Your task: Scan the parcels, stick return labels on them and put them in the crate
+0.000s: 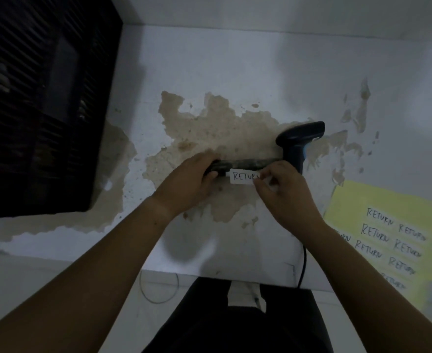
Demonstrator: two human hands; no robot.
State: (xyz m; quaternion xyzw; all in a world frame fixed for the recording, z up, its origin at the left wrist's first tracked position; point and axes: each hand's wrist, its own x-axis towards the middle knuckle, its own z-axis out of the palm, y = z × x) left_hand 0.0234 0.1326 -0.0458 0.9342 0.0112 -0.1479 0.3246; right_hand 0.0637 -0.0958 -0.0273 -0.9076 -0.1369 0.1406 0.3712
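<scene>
My left hand grips the left end of a thin dark parcel, held edge-on above the table's middle. A white label reading RETURN lies against the parcel's near side, and my right hand pinches its right end. Just behind my right hand stands a black handheld scanner, its cable running off the front edge. The black slatted crate fills the far left.
A yellow sheet with several handwritten RETURN labels lies at the right. The white table has large patches of worn, peeled surface. Its front edge runs just above my lap.
</scene>
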